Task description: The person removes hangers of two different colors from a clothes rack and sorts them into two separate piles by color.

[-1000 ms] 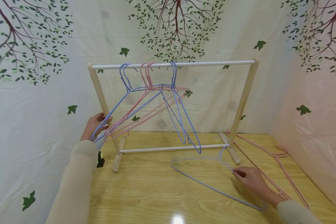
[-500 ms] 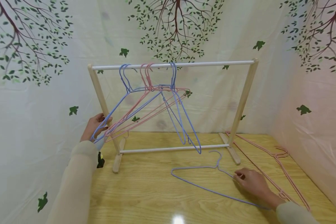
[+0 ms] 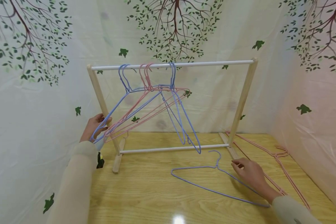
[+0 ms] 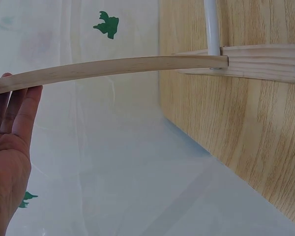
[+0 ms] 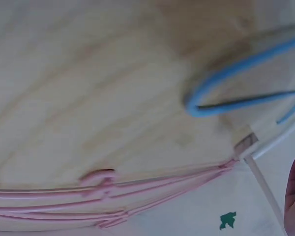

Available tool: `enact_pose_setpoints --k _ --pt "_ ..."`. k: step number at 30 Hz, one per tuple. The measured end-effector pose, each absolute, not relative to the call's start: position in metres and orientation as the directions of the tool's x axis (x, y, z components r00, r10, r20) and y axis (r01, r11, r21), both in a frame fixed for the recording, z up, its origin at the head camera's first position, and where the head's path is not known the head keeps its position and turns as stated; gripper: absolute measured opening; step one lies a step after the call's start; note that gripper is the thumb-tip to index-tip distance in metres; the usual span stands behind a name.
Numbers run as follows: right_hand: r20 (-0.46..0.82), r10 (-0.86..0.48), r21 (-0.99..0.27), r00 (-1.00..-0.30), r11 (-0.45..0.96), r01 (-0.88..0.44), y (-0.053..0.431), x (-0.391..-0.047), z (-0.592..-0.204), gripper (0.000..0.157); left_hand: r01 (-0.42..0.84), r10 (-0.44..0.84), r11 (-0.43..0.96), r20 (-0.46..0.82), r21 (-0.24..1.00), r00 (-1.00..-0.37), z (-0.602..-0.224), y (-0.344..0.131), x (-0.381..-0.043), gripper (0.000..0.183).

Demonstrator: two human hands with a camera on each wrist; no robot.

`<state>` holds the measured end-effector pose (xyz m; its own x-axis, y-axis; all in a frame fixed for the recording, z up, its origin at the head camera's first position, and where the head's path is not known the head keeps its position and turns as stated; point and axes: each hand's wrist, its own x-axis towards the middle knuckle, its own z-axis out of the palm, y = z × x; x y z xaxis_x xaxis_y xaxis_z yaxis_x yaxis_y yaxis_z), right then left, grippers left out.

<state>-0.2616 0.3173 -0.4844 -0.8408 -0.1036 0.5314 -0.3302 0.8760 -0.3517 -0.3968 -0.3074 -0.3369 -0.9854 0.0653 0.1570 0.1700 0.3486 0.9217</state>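
At the left, the left post [image 4: 132, 65] of a clothes rack [image 3: 212, 64] is being held by the left hand [image 3: 93, 126], whose grip is being clamped on the wood. By the rack's top rail, blue hangers [image 3: 128, 90], then pink hangers [image 3: 149, 88], then more blue hangers [image 3: 172, 87] are being carried. In front of the rack, a loose blue hanger [image 3: 217, 167] is being supported flat by the desk [image 3: 145, 186]. Just above its right arm, the right hand [image 3: 249, 174] is being held, its grip being loosely curved, apart from the wire. Farther right, pink wire hangers [image 3: 274, 155] are being borne by the desk, beside the rack.
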Motion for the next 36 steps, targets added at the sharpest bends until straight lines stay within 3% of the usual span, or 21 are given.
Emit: enact_pose_setpoints --k 11,17,26,36 --pt "0.623 0.02 -0.47 -0.782 0.809 -0.354 0.282 -0.289 -0.43 0.017 0.17 0.066 0.333 0.157 0.927 -0.985 -0.343 -0.311 -0.409 0.076" --pt "0.674 0.05 -0.504 -0.737 0.761 -0.409 0.257 -0.306 -0.396 0.018 0.189 0.063 0.372 0.178 0.909 -0.982 -0.335 -0.305 -0.404 0.067" --pt "0.553 0.078 -0.651 -0.829 0.662 -0.372 0.203 -0.33 -0.324 0.036 0.194 0.089 0.364 0.173 0.911 -0.981 -0.33 -0.309 -0.402 0.069" --pt "0.544 0.095 -0.718 -0.834 0.566 -0.404 0.138 -0.348 -0.271 0.031 0.21 0.095 0.338 0.188 0.917 -0.977 -0.349 -0.319 -0.432 0.079"
